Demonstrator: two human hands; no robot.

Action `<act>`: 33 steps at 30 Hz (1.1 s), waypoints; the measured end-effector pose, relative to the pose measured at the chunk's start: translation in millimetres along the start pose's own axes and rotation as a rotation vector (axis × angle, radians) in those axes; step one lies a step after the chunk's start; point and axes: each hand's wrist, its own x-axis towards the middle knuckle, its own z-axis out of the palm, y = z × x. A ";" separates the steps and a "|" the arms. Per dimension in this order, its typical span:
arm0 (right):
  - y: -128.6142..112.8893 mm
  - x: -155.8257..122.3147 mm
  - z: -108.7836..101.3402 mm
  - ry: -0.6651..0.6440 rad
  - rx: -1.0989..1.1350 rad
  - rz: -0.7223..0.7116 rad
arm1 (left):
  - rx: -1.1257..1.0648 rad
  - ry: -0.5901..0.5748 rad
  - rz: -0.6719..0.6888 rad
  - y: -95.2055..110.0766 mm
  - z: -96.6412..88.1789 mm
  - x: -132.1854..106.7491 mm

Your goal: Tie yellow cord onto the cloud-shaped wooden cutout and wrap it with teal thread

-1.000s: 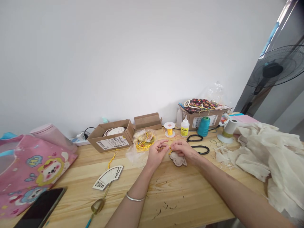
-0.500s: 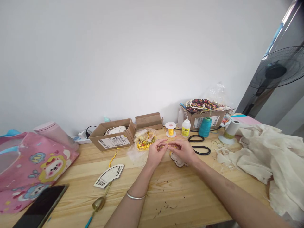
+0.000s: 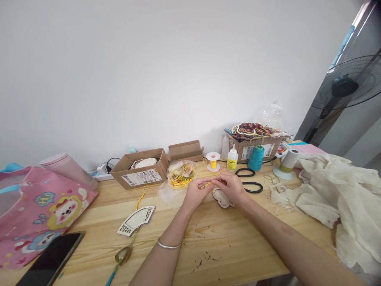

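Both hands meet over the middle of the wooden table, fingertips pinched close together on a thin yellow cord [image 3: 205, 185]. My left hand [image 3: 195, 194] is closed on the cord, with a strand showing along its fingers. My right hand [image 3: 229, 188] pinches the cord just beside the left fingertips. Partly under the right hand lies a pale wooden cloud-shaped piece [image 3: 222, 199] on the table. Behind the hands stands a white spool of yellow cord [image 3: 213, 164]. Black-handled scissors [image 3: 253, 187] lie right of my right hand, their blades hidden.
Behind are a bag of yellow cords [image 3: 182, 179], a cardboard box [image 3: 139, 174], a glue bottle [image 3: 232, 159] and teal thread [image 3: 256, 158]. A fan-shaped piece [image 3: 137, 221], phone [image 3: 50, 260] and pink bag [image 3: 50, 214] lie left. Cream cloth [image 3: 354, 198] is heaped right.
The hands stay together on the cord with slightly shifted fingers. The right hand has turned a little, so more of the cloud-shaped piece shows. The whole view has shifted slightly.
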 end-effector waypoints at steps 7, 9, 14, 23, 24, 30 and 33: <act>-3.2 -0.2 -1.8 0.065 -0.003 0.009 | 0.017 -0.020 -0.078 3.5 -1.9 -0.7; -4.2 -0.5 -2.5 0.082 0.003 0.009 | 0.041 -0.010 -0.103 3.8 -2.2 -1.0; -3.7 -0.5 -2.5 0.111 0.002 0.039 | 0.054 -0.002 -0.126 2.6 -2.3 -0.7; -4.2 2.5 -2.2 0.132 0.100 0.083 | -0.162 0.059 -0.178 0.4 -5.4 0.9; -4.7 2.7 -1.7 0.119 0.137 0.081 | -0.171 0.056 -0.181 0.5 -6.3 0.7; -3.5 1.6 3.0 -0.020 0.225 -0.019 | -0.139 0.014 -0.155 -2.2 -10.0 1.2; -1.7 0.7 2.6 -0.037 0.140 -0.100 | -0.107 0.002 -0.152 -3.9 -8.8 2.3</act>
